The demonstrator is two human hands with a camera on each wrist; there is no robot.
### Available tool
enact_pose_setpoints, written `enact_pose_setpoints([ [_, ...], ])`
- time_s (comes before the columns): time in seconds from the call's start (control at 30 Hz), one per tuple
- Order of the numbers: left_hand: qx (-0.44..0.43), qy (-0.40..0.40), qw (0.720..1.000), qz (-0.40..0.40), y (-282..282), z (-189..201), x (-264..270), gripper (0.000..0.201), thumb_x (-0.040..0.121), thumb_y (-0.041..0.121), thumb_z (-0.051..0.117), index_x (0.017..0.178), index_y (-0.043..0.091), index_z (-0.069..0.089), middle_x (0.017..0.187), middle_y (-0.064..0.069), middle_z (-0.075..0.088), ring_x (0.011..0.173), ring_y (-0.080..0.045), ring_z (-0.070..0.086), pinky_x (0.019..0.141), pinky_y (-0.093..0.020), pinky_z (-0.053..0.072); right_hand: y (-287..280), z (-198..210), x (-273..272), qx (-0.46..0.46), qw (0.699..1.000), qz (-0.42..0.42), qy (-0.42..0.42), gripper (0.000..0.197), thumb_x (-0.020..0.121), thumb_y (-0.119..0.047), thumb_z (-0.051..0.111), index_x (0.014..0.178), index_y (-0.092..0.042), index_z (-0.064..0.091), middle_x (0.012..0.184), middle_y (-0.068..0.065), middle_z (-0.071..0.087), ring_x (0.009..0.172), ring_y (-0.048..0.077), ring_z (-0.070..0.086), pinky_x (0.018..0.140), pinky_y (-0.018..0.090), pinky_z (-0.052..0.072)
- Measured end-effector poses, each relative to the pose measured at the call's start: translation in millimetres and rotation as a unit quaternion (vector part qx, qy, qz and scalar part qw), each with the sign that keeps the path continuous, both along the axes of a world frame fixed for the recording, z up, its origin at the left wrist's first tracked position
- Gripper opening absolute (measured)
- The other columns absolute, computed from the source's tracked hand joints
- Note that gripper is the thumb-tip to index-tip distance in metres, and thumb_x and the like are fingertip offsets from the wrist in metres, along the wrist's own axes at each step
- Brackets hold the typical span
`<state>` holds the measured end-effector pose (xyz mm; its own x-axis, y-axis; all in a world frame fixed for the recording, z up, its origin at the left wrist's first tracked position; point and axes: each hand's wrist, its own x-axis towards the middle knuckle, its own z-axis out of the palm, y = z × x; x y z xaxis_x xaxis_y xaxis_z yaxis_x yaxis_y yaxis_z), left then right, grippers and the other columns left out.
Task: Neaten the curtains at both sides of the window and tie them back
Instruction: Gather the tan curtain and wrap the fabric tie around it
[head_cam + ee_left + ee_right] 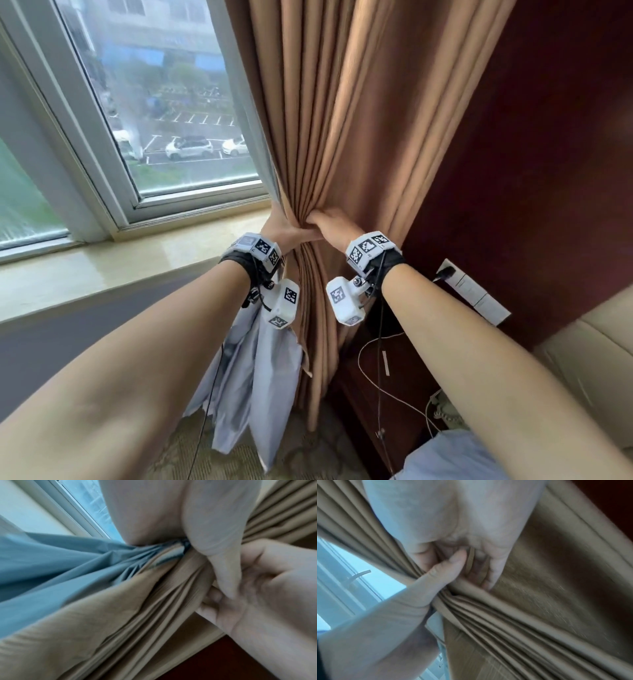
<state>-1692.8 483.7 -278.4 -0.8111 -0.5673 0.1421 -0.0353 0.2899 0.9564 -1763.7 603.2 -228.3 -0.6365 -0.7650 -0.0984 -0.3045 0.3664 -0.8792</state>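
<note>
Right of the window, at about 1 o'clock in the head view, hangs the tan pleated fabric curtain (329,120), bunched to a narrow waist just past the sill corner. Left hand (284,228) wraps that waist from the 9 o'clock side, fingers going behind the cloth and out of sight; the thumb runs across the front. Right hand (330,224) comes in from 3 o'clock, fingers (494,566) curled into the folds, pinching pleats. Both hands touch each other at the gather. Left wrist view shows the left thumb (221,536) pressed over the bunch against the right palm (267,577), with the pale blue-grey lining fabric (51,561) fanning out at 9 o'clock. Same lining (253,370) hangs below the left wrist in the head view, at 6 o'clock of the grip, reaching the patterned carpet floor (308,455). White-framed glass window (164,102) sits at 11 o'clock, beige stone sill (137,253) under it. Dark red wood wall panel (548,154) at 2 o'clock carries a white wall socket strip (476,294) with a black plug. White thin cable (380,383) trails at 5 o'clock.
</note>
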Motion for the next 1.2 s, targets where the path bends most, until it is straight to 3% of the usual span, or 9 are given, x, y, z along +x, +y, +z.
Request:
enact_pose_setpoints([
  [0.2, -0.004, -0.070, 0.978, 0.198, 12.6, 4.0, -9.4, 0.068, 0.068, 0.027, 0.065, 0.132, 0.024, 0.044, 0.094, -0.001, 0.065, 0.082, -0.021, 0.063, 0.064, -0.025, 0.045, 15.2, -14.7, -25.5, -0.078, 0.983, -0.041, -0.159, 0.036, 0.104, -0.025, 0.036, 0.113, -0.019, 0.070, 0.122, -0.001, 0.067, 0.111, 0.014, 0.061, 0.095, 0.035, 0.050],
  [0.3, 0.007, -0.074, 0.971, 0.226, 8.6, 4.3, -14.0, 0.072, 0.065, 0.026, 0.063, 0.134, 0.029, 0.044, 0.092, -0.001, 0.065, 0.081, -0.024, 0.063, 0.067, -0.028, 0.047, 19.3, -33.1, -54.3, -0.097, 0.969, -0.188, -0.129, 0.023, 0.099, -0.012, 0.050, 0.115, -0.014, 0.067, 0.108, 0.007, 0.064, 0.092, 0.021, 0.062, 0.073, 0.037, 0.055],
  [0.4, 0.024, -0.084, 0.964, 0.253, 7.3, 5.3, -12.2, 0.072, 0.071, 0.017, 0.062, 0.139, 0.026, 0.042, 0.089, 0.001, 0.060, 0.076, -0.020, 0.058, 0.069, -0.028, 0.045, 28.4, -50.0, -86.2, -0.093, 0.944, -0.306, -0.083, 0.013, 0.087, -0.012, 0.059, 0.097, -0.019, 0.055, 0.090, 0.011, 0.065, 0.068, 0.024, 0.063, 0.079, 0.051, 0.060],
  [0.53, 0.028, -0.079, 0.961, 0.263, 2.3, 2.9, -9.5, 0.071, 0.074, 0.011, 0.062, 0.141, 0.024, 0.042, 0.099, -0.003, 0.060, 0.083, -0.025, 0.055, 0.075, -0.027, 0.043, 24.0, -47.4, -119.5, -0.130, 0.935, -0.324, -0.067, 0.061, 0.077, -0.013, 0.064, 0.134, -0.019, 0.043, 0.078, 0.000, 0.062, 0.067, 0.022, 0.068, 0.078, 0.042, 0.061],
  [0.6, 0.033, -0.080, 0.960, 0.266, 0.2, 2.8, -8.5, 0.067, 0.074, 0.010, 0.062, 0.138, 0.021, 0.045, 0.099, -0.004, 0.060, 0.086, -0.026, 0.056, 0.074, -0.027, 0.042, 10.6, -70.0, -158.6, -0.131, 0.934, -0.331, -0.034, 0.071, 0.060, -0.032, 0.069, 0.126, -0.035, 0.044, 0.091, 0.001, 0.069, 0.083, 0.027, 0.073, 0.084, 0.044, 0.061],
  [0.8, 0.052, -0.060, 0.968, 0.238, -3.9, 2.8, -13.6, 0.063, 0.071, 0.015, 0.065, 0.132, 0.020, 0.050, 0.101, -0.002, 0.064, 0.090, -0.024, 0.060, 0.070, -0.027, 0.044, 4.7, -35.7, -114.7, -0.080, 0.953, -0.292, 0.006, 0.032, 0.075, -0.026, 0.068, 0.103, -0.011, 0.067, 0.090, 0.010, 0.072, 0.086, 0.034, 0.071, 0.087, 0.049, 0.058],
  [0.93, 0.053, -0.060, 0.969, 0.234, -6.6, 1.0, -17.4, 0.069, 0.068, 0.018, 0.070, 0.133, 0.021, 0.046, 0.101, -0.001, 0.064, 0.087, -0.021, 0.062, 0.064, -0.025, 0.044, 13.0, -22.7, -79.1, -0.016, 0.968, -0.223, 0.112, 0.036, 0.079, -0.032, 0.068, 0.105, -0.007, 0.068, 0.105, 0.016, 0.074, 0.103, 0.037, 0.066, 0.091, 0.040, 0.052],
  [1.1, 0.047, -0.067, 0.975, 0.208, -7.1, 0.4, -20.7, 0.074, 0.054, 0.019, 0.067, 0.124, 0.011, 0.047, 0.085, -0.001, 0.060, 0.077, -0.019, 0.062, 0.056, -0.023, 0.045, 19.7, -9.2, -46.0, 0.021, 0.981, -0.097, 0.168, 0.018, 0.091, -0.018, 0.063, 0.075, -0.014, 0.055, 0.076, 0.011, 0.063, 0.080, 0.035, 0.061, 0.070, 0.034, 0.042],
  [1.2, 0.038, -0.071, 0.980, 0.181, -6.0, -4.1, -26.1, 0.092, 0.039, 0.023, 0.062, 0.126, 0.001, 0.046, 0.080, -0.001, 0.059, 0.072, -0.018, 0.061, 0.053, -0.024, 0.049, 11.3, -7.8, -34.8, 0.003, 0.992, -0.018, 0.127, 0.011, 0.093, -0.004, 0.055, 0.083, -0.007, 0.058, 0.077, 0.010, 0.060, 0.075, 0.026, 0.054, 0.070, 0.026, 0.038],
])
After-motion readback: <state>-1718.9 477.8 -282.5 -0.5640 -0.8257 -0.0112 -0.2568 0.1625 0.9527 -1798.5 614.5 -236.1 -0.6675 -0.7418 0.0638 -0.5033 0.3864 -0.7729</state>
